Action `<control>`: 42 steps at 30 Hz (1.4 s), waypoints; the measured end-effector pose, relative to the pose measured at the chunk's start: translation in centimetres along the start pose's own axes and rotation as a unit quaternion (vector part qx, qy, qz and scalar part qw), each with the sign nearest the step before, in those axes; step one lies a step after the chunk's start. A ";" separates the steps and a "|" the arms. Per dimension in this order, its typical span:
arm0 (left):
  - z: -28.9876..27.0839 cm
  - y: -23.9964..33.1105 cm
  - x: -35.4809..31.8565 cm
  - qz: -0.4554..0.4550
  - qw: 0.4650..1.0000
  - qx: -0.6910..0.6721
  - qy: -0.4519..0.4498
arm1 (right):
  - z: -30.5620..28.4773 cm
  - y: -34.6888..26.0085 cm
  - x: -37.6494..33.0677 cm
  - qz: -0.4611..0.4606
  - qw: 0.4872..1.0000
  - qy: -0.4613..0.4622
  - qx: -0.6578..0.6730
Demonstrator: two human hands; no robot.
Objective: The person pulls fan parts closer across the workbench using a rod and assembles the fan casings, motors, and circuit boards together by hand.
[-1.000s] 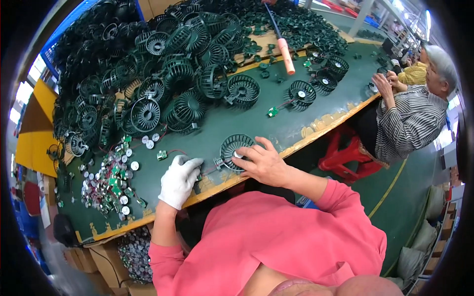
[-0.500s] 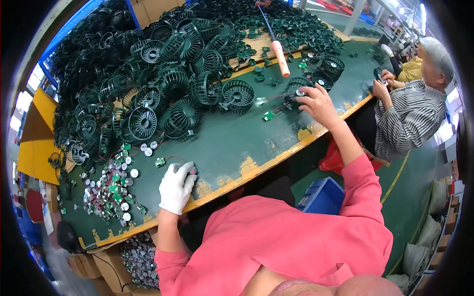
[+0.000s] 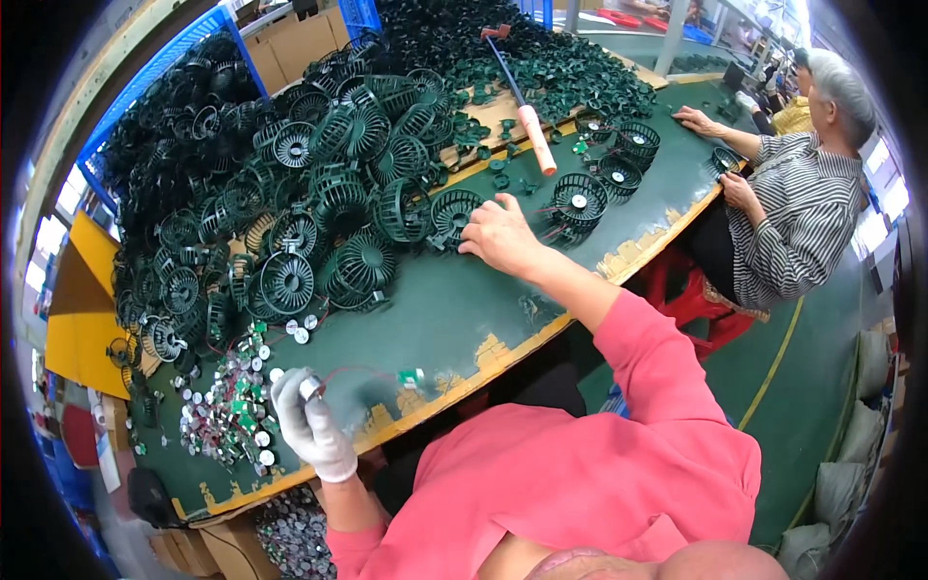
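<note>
In my white-gloved left hand a small silver motor is pinched upright between the fingers, over the near left of the table. Thin red wires run from it to a green circuit board, blurred, to the right of the hand. My bare right hand is at the right side of a dark green round slatted housing, fingers apart; whether they press on its rim I cannot tell. Farther right stands another slatted housing with a white disc at its centre.
A tall heap of green housings covers the table's left and back. Loose motors with boards lie near left. Small green parts and an orange-handled tool are at the back. A co-worker sits at the right.
My left hand has lifted the motor off the table and moved left, its board swinging to the right. My right hand has left the right-hand housing and moved left to another one.
</note>
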State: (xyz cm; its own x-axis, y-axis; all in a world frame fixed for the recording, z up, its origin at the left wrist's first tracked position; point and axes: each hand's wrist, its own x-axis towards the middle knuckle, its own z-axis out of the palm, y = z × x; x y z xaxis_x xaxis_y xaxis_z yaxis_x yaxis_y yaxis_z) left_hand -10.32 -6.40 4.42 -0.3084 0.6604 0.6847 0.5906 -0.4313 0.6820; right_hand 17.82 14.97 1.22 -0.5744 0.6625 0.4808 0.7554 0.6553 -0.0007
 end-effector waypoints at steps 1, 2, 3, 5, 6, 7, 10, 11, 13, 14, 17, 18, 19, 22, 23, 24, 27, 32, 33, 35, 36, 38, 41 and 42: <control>0.0 0.3 -0.3 0.003 1.000 -0.002 0.000 | 0.5 -0.1 0.3 0.002 1.000 0.003 -0.003; 0.2 0.8 -0.5 -0.050 0.996 -0.075 0.010 | 0.9 -0.2 0.4 0.032 0.999 0.009 0.013; 0.2 1.1 -0.7 -0.104 0.983 -0.148 0.018 | 1.0 -0.2 0.5 0.064 0.997 0.016 0.028; -0.1 0.9 -1.4 -0.144 0.969 -0.198 0.021 | 0.2 -0.8 0.6 0.081 0.993 0.033 0.079; -0.3 1.6 -1.4 -0.203 0.934 -0.293 0.021 | -0.3 -1.2 0.7 0.090 0.984 0.087 0.126; -0.6 2.1 -2.0 -0.261 0.887 -0.379 0.034 | -0.7 -2.0 1.0 0.089 0.970 0.135 0.181; -0.8 3.1 -2.1 -0.422 0.841 -0.326 0.090 | -3.8 -6.0 -0.4 -0.043 0.969 0.103 0.222; -0.5 3.4 -1.8 -0.432 0.840 -0.306 0.116 | -4.6 -7.5 -1.4 -0.106 0.961 0.102 0.235; -0.4 3.5 -0.9 -0.426 0.872 -0.236 -0.044 | -5.1 -10.5 -4.2 -0.167 0.952 0.043 0.252; -0.5 3.8 -0.7 -0.421 0.875 -0.217 -0.097 | -4.9 -11.7 -5.4 -0.188 0.949 0.007 0.251; 0.1 3.6 -1.6 -0.378 0.891 -0.175 -0.177 | -4.1 -13.2 -7.0 -0.221 0.944 -0.049 0.239; 0.1 3.6 -1.9 -0.383 0.892 -0.171 -0.170 | -3.8 -13.5 -7.1 -0.223 0.946 -0.068 0.225; 0.2 3.5 -2.0 -0.383 0.892 -0.143 -0.195 | -3.8 -13.6 -7.0 -0.227 0.944 -0.069 0.228; 0.8 4.0 -2.2 -0.368 0.894 -0.109 -0.232 | -5.0 -13.9 -6.5 -0.162 0.951 -0.056 0.256; 1.0 4.2 -2.2 -0.353 0.897 -0.103 -0.246 | -5.5 -14.2 -6.3 -0.163 0.950 -0.059 0.258; 1.3 3.7 -2.5 -0.330 0.903 -0.085 -0.261 | -6.0 -14.6 -5.9 -0.169 0.939 -0.027 0.298; 2.0 3.9 -3.3 -0.246 0.931 -0.107 -0.250 | -5.6 -15.4 -5.8 -0.178 0.920 0.007 0.350; 2.0 3.8 -3.3 -0.278 0.910 -0.125 -0.281 | -5.2 -14.3 -4.9 -0.163 0.924 -0.006 0.344; 2.2 3.8 -3.3 -0.198 0.940 -0.002 -0.277 | -5.2 -13.8 -4.7 -0.162 0.937 -0.010 0.310; 2.4 3.5 -3.3 -0.115 0.950 0.123 -0.264 | -4.9 -12.9 -4.2 -0.160 0.940 -0.010 0.300; 2.6 3.0 -3.4 -0.082 0.945 0.144 -0.281 | -5.0 -12.5 -3.9 -0.173 0.953 -0.034 0.248; 3.0 2.3 -4.4 -0.065 0.936 0.167 -0.304 | -4.8 -12.3 -3.8 -0.200 0.962 -0.074 0.171; 3.0 1.7 -4.9 -0.046 0.930 0.205 -0.301 | -4.7 -12.4 -3.6 -0.226 0.954 -0.116 0.160; 2.9 1.5 -4.8 -0.049 0.930 0.206 -0.300 | -4.6 -12.4 -3.5 -0.228 0.953 -0.117 0.162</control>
State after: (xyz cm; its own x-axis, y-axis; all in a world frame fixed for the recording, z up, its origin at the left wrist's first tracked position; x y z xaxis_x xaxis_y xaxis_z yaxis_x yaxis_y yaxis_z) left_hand -5.78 -8.46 1.42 0.0228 0.9614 0.2741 0.8553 -0.1607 0.4926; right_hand 11.91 2.93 3.57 -0.9031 0.3196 0.2867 0.2949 0.9471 -0.1267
